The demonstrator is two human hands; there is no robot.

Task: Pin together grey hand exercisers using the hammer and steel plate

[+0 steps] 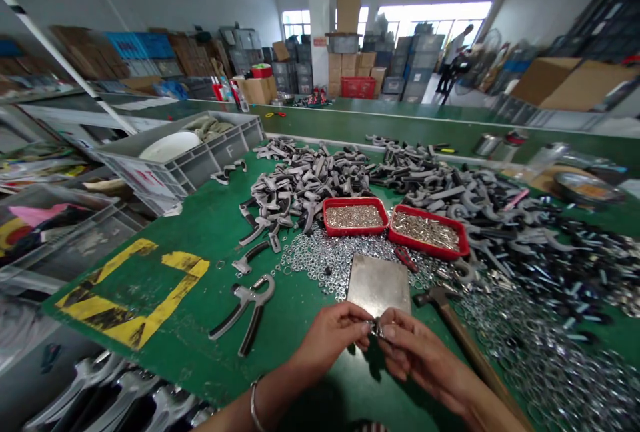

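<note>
My left hand [333, 335] and my right hand [413, 349] meet in front of me, the fingertips of both pinched on a small shiny metal part [374, 329]. The fingers cover most of it, so its exact kind does not show. Just beyond them lies a square metal plate [379, 280]. A hammer [457, 329] with a wooden handle rests to the right of my right hand. On the left, a spring hand grip exerciser [246, 312] with grey and black handles lies on the green table [200, 325].
Two red trays [327, 229] of small metal pieces stand behind the plate, among loose metal rings [320, 259]. Grey handle parts [310, 179] are heaped behind; more rings and black parts [545, 265] spread right. A grey crate [215, 159] stands at left. A person [453, 55] is far back.
</note>
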